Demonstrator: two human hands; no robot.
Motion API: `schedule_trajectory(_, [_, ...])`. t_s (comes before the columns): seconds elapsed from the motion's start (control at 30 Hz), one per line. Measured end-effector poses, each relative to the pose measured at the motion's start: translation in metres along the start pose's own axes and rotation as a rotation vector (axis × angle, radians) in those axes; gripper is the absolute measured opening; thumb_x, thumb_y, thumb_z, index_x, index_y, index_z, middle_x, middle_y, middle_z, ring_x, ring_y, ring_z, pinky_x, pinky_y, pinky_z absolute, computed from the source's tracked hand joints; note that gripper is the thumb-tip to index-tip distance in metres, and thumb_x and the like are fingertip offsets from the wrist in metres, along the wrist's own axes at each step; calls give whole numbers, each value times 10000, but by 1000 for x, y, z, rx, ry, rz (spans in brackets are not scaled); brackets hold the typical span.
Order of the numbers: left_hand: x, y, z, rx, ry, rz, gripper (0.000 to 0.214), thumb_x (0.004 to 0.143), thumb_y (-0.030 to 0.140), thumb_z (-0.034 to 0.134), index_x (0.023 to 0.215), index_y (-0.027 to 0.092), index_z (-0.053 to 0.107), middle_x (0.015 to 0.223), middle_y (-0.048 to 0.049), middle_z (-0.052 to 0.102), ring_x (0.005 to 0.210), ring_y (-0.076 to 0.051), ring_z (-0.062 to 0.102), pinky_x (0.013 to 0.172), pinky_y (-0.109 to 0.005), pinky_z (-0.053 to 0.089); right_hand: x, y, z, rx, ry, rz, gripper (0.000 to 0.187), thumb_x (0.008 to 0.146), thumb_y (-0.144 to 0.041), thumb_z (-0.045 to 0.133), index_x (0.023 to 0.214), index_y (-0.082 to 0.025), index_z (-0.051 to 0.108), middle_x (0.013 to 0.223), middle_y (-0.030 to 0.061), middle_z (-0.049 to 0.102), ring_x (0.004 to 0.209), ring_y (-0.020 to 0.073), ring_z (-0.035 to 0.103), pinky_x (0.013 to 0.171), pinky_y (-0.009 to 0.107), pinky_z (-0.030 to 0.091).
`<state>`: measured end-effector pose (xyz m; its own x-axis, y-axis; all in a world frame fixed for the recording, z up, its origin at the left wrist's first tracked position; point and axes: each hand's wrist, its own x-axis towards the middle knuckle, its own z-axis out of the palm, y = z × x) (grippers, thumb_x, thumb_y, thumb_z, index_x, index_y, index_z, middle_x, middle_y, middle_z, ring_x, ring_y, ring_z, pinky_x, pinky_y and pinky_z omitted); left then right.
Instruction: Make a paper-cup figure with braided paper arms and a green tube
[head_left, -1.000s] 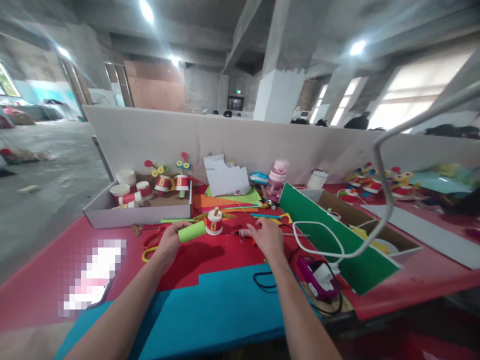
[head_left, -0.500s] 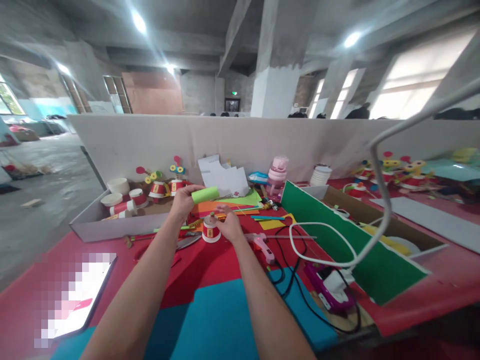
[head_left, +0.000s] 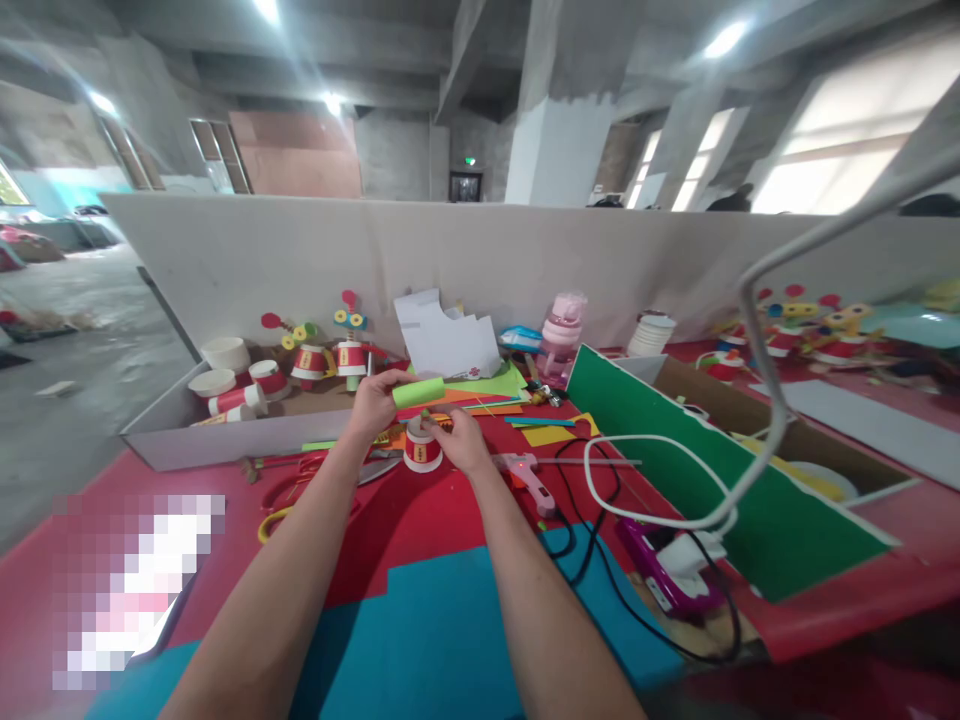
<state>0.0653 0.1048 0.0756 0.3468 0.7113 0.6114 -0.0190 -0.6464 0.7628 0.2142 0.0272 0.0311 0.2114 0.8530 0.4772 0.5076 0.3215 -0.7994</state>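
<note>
My left hand (head_left: 374,410) is closed around one end of a light green paper roll (head_left: 420,392), held level above the table. Below it, an upside-down red and white paper cup (head_left: 422,452) stands on the red tabletop. The fingers of my right hand (head_left: 460,440) pinch at a small green piece (head_left: 425,416) on top of the cup; the grip is partly hidden. A pink glue gun (head_left: 531,484) lies right of the cup, and scissors (head_left: 279,510) with red and yellow handles lie by my left forearm.
A white box (head_left: 176,447) at the left holds several paper cups and cup figures. Blue sheets (head_left: 420,640) cover the front. To the right stand a green panel (head_left: 697,490), a purple power strip (head_left: 660,570) and looping cables. A white partition (head_left: 315,250) runs behind.
My right hand has closed in on the small green piece on the cup. The green roll has shifted slightly right with my left hand. The whole view has tilted down a little.
</note>
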Motion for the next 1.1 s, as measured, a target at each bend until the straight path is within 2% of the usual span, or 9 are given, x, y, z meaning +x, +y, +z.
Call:
schedule_trajectory(0.17, [2, 1, 2, -48, -24, 16, 188, 635, 208, 693, 798, 147, 764, 768, -60, 739, 693, -180, 665, 650, -272, 529, 1, 1, 1, -46, -15, -19, 158, 790, -202, 629, 921, -214, 715, 1017, 63, 722, 984, 218, 659, 904, 339, 494])
schedule_trajectory(0.43, [1, -8, 2, -111, -99, -62, 233, 612, 260, 748, 807, 134, 755, 710, -56, 732, 644, -183, 665, 633, -285, 543, 2, 4, 1, -11, -30, -19, 158, 784, -200, 632, 925, -207, 701, 1019, 68, 724, 1002, 221, 648, 924, 345, 479])
schedule_trajectory(0.57, [1, -10, 2, -70, -75, -93, 260, 623, 204, 709, 874, 141, 732, 718, -32, 718, 579, -139, 619, 574, -245, 512, 1, 6, -8, 133, 85, -42, 304, 753, -238, 647, 1053, -197, 619, 1085, 79, 682, 1050, 222, 619, 960, 368, 465])
schedule_trajectory(0.63, [1, -10, 2, -46, -62, -110, 243, 629, 183, 680, 864, 142, 725, 695, -20, 703, 567, -129, 601, 557, -233, 493, 0, 5, -13, 203, 158, -54, 306, 771, -231, 599, 1075, -199, 579, 1107, 77, 655, 1066, 206, 605, 973, 358, 458])
schedule_trajectory(0.8, [2, -8, 6, -37, -37, -90, 177, 604, 171, 668, 770, 138, 722, 703, -31, 702, 630, -150, 618, 596, -243, 485, -5, -3, -19, 227, 190, -37, 233, 853, -343, 524, 1025, -206, 600, 1058, 64, 656, 996, 195, 613, 914, 330, 483])
schedule_trajectory(0.93, [2, -3, 8, -45, -31, -98, 168, 607, 164, 646, 755, 136, 720, 698, -30, 704, 638, -160, 621, 611, -258, 492, -5, -4, -17, 128, 206, -55, 240, 838, -389, 554, 951, -203, 656, 980, 64, 667, 865, 188, 619, 813, 305, 504])
schedule_trajectory(1.1, [3, 2, -1, -99, -111, -103, 270, 625, 194, 684, 887, 131, 705, 800, -56, 709, 726, -173, 645, 668, -272, 503, -4, 3, -13, 135, 284, -45, 202, 795, -383, 595, 808, -202, 686, 869, 51, 676, 810, 190, 620, 773, 308, 506])
